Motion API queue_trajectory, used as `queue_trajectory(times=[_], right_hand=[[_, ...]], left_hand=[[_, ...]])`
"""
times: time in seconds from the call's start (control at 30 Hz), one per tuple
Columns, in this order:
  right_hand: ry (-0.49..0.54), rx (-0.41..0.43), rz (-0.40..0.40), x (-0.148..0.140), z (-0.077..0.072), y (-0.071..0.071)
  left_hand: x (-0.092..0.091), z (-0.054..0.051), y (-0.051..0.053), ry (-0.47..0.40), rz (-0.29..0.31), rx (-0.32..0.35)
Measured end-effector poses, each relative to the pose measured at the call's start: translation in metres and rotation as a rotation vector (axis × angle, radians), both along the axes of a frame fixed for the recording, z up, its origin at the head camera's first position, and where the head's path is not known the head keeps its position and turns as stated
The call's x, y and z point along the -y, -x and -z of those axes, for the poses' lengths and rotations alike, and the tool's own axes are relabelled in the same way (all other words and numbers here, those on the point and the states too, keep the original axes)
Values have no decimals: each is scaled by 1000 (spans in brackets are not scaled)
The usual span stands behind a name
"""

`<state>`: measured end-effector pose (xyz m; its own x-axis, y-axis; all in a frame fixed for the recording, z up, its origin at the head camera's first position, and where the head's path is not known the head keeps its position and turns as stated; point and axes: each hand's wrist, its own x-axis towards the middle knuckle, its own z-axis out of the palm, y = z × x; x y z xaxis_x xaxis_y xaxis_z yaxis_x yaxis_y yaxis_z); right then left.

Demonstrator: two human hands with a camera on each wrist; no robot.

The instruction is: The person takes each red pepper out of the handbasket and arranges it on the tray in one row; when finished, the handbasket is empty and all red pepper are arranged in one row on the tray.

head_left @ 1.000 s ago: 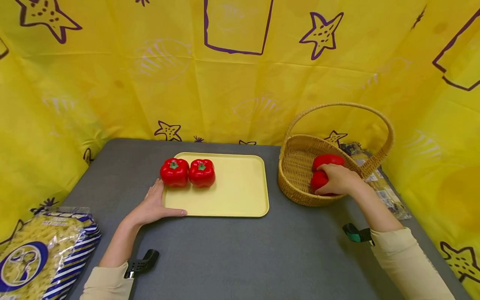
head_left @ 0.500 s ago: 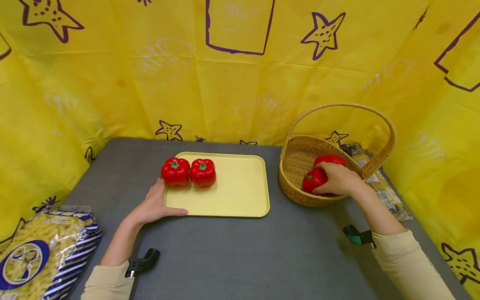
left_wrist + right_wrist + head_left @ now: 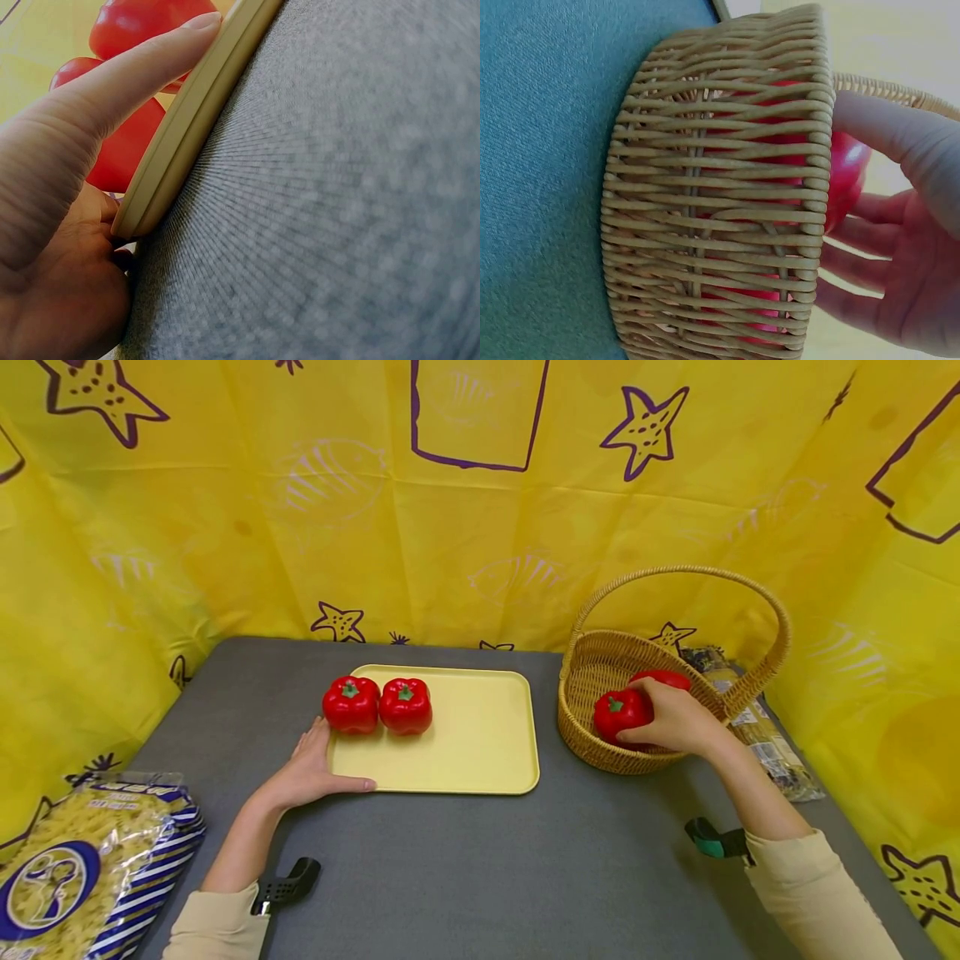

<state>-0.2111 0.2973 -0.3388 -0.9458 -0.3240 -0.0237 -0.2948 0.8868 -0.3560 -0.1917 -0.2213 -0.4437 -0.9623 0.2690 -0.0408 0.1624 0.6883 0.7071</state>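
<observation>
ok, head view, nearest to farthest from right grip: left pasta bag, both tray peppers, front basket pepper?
1. Front basket pepper, in the right grip
2. Right tray pepper, left of basket
3. Left tray pepper, left end of tray
4. Left pasta bag, bottom left

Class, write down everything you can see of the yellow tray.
The tray is pale yellow, rectangular with rounded corners and a raised rim, and looks like smooth plastic. It lies flat on the grey table. Two red bell peppers sit at its left end. The left hand touches its near left corner, thumb on the near rim.
</observation>
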Motion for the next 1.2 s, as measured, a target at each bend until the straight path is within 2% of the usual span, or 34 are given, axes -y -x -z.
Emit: queue_trajectory(times=[0.27, 0.57, 0.87, 1.2], right_hand=[[101, -10, 71, 4, 1, -5], [214, -18, 134, 13, -11, -14], [289, -12, 138, 23, -20, -18], [393, -12, 129, 42, -28, -21]], left_hand=[[1, 0, 0, -5, 2, -1], [-1, -2, 1, -12, 4, -14], [0, -1, 1, -5, 1, -19], [0, 0, 0, -10, -3, 5]])
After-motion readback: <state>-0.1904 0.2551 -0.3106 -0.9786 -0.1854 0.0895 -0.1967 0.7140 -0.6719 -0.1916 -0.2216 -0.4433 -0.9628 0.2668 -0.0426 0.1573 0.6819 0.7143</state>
